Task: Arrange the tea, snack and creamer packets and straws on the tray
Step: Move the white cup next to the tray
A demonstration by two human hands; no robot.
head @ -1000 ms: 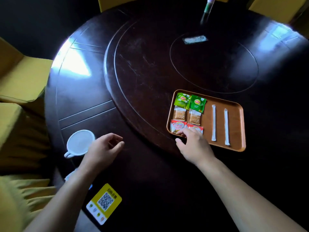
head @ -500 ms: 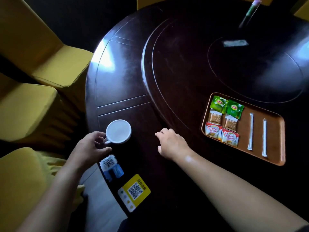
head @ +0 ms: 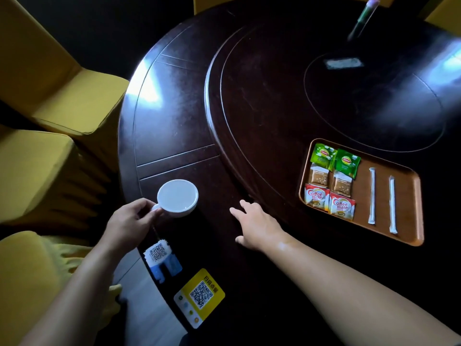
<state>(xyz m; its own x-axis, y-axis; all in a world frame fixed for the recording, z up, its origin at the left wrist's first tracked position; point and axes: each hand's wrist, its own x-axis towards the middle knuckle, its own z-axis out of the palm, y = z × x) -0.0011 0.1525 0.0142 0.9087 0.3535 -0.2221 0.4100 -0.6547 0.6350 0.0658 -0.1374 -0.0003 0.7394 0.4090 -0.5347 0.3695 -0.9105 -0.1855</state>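
A brown tray lies on the dark round table at the right. On it sit two green tea packets, two tan snack packets, two red-and-white creamer packets and two white wrapped straws, in neat rows. My right hand rests flat on the table, left of the tray, fingers apart and holding nothing. My left hand grips the handle of a white cup near the table's left edge.
Two QR code stickers, one white and blue, one yellow, sit at the table's near edge. Yellow-covered chairs stand to the left. A pen-like object and a small card lie at the far side.
My right hand left the creamer packets on the tray and moved left onto the bare table. My left hand reached the white cup and closed on its handle. The view swung left.
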